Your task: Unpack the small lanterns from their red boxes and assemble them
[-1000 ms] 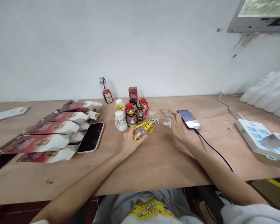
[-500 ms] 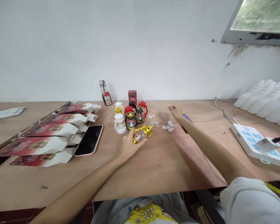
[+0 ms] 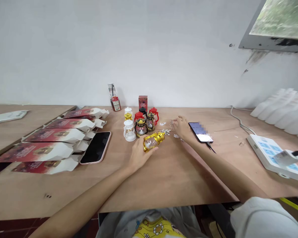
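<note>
My left hand is wrapped round a small gold lantern with a clear globe. The lantern lies tilted, its top pointing right. My right hand is at the pile of thin metal wire pieces, fingers curled down and covering most of it. Whatever its fingertips pinch is hidden. Between the hands lie small round silvery discs and small white pieces, partly behind my right hand. Just beyond my left hand stand several small lanterns, among them a white one, a bronze one and a red one.
Flattened red-and-white boxes lie at the left beside a dark-screened phone. A lit phone on a cable lies right of my right hand. Farther right are a power strip and white stacked shapes. A drink pouch and red box stand behind.
My right hand has moved left and down onto the wire pile, uncovering the lit phone. The left hand keeps hold of the gold lantern. The view has shifted slightly.
</note>
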A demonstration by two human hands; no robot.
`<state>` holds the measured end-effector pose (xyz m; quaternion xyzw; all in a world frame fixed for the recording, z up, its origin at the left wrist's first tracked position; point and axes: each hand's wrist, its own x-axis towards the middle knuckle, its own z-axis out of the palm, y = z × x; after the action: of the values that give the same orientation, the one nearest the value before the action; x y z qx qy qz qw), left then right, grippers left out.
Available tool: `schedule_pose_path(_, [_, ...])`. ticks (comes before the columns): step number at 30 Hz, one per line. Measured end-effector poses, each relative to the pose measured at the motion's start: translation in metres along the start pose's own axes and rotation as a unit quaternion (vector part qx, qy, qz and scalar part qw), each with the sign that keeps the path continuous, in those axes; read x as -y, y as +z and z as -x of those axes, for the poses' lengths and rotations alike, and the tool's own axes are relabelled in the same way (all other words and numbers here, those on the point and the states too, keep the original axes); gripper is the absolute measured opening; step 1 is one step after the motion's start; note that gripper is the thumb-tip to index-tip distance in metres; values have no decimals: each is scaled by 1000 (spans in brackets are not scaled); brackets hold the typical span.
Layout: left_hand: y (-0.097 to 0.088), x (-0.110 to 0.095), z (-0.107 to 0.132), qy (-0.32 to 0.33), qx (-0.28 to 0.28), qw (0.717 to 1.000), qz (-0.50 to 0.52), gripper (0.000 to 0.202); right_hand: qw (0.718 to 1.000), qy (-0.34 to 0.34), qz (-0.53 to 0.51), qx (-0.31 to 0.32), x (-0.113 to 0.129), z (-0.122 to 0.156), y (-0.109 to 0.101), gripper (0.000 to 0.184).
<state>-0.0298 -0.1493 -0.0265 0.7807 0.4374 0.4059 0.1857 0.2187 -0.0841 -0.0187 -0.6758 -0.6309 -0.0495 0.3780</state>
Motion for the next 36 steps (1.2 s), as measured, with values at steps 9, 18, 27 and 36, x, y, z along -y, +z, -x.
schedule_pose_path(9, [2, 7, 2, 142, -39, 986, -76, 49, 871, 42, -478, 108, 63, 92, -13, 30])
schedule_pose_path(18, [1, 11, 0, 262, -73, 942, -194, 41, 699, 178, -665, 194, 67, 90, -12, 28])
schedule_pose_path(27, [-1, 13, -4, 286, -98, 950, -84, 61, 612, 295, -700, 220, 65, 86, -12, 18])
schedule_pose_path(36, [-11, 0, -1, 366, -12, 928, -69, 55, 589, 334, -718, 161, 59, 83, -7, 11])
